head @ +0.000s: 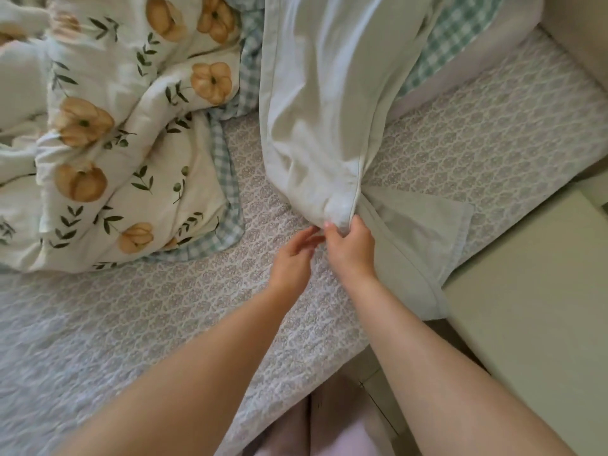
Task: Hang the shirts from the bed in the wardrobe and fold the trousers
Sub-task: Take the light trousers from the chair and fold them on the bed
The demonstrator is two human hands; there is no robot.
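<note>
My right hand [350,248] pinches a bunched fold of the pale trousers [329,93], spread toward the far right corner of the bed [131,307]. My left hand [292,258] is beside it, fingers [309,235] loose, holding nothing. I judge the folding is only beginning; shirts and wardrobe are not visible.

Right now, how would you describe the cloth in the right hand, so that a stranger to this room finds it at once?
Start at the bed's quilted cover. On its right half, beside the flowered comforter, runs a long pale garment whose bunched fold the right hand pinches. It alone is plain, with a long stitched seam, while its neighbours carry orange flowers or green checks.
</note>
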